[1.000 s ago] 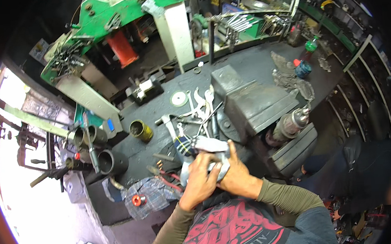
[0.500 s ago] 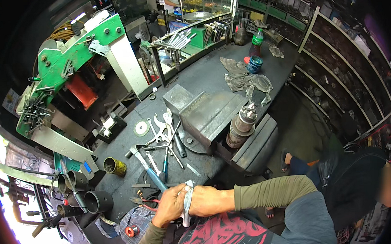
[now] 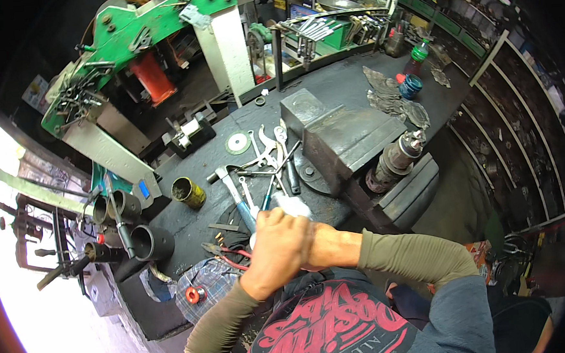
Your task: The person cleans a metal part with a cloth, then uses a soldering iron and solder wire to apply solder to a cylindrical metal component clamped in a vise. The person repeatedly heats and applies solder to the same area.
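Note:
My left hand [image 3: 275,249] and my right hand [image 3: 328,243] are closed together in front of my chest, left fingers wrapped over the right ones. A white cloth [image 3: 294,206], blurred by motion, pokes out beyond the knuckles; the rest of it is hidden in my grip. Just past my hands on the dark bench lie a hammer [image 3: 237,195] with a blue handle, several spanners [image 3: 247,190], and red-handled pliers [image 3: 225,251]. To the right, a large bench vise [image 3: 348,140] holds a worn cylindrical metal part [image 3: 395,162] upright between its jaws.
A yellow tin [image 3: 189,192] and dark metal cylinders [image 3: 152,242] stand at the left. A checked cloth [image 3: 215,285] carries a red spool [image 3: 195,295]. Behind stands a green and white press frame [image 3: 230,57]. Rags [image 3: 387,95], a bottle [image 3: 420,51] and shelves [image 3: 511,111] are at far right.
My clasped hands have moved up and forward, and the white cloth now shows beyond the knuckles. The view has shifted, so the bench appears farther right. The vise and tools lie as before.

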The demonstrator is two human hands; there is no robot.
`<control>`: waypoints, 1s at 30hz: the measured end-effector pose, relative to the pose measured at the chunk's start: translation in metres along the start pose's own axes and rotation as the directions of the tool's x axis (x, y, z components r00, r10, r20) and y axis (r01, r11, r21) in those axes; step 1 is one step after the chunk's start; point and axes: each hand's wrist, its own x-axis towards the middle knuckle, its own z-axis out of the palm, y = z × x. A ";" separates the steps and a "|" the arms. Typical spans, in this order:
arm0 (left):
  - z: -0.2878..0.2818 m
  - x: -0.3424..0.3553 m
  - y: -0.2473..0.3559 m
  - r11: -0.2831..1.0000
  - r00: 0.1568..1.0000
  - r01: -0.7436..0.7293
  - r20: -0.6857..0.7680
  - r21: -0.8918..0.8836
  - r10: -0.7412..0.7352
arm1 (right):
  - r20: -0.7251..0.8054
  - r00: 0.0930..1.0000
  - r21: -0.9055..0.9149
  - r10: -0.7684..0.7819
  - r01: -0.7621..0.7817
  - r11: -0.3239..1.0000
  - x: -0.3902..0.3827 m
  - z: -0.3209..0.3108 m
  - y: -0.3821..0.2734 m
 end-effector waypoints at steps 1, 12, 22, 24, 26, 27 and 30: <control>-0.002 0.001 0.006 0.999 0.999 -0.016 -0.034 0.032 0.017 | -0.099 0.995 0.005 -0.032 0.033 0.999 0.002 -0.001 -0.004; -0.009 -0.029 -0.034 0.880 0.921 0.388 0.071 -0.274 -0.384 | 0.210 0.977 -0.320 0.038 0.032 0.947 0.004 -0.022 -0.015; 0.024 -0.031 -0.046 0.788 0.784 0.603 -0.092 -0.122 -0.614 | 0.322 0.945 -0.369 0.063 0.064 0.927 0.019 -0.003 -0.013; 0.033 -0.037 -0.064 0.788 0.781 0.609 -0.108 -0.089 -0.615 | 0.119 0.993 -0.394 0.006 0.041 0.918 0.024 -0.016 -0.024; 0.043 -0.040 -0.065 0.815 0.792 0.556 -0.192 -0.165 -0.579 | 0.030 0.999 -0.512 0.016 0.002 0.859 0.028 -0.019 -0.024; 0.047 -0.039 -0.060 0.805 0.800 0.540 -0.149 -0.245 -0.582 | 0.234 0.966 -0.484 0.110 0.018 0.875 0.027 -0.014 -0.020; 0.040 -0.037 -0.029 0.731 0.747 0.633 -0.048 -0.253 -0.663 | 0.288 0.950 -0.546 0.120 0.060 0.836 0.020 0.012 -0.007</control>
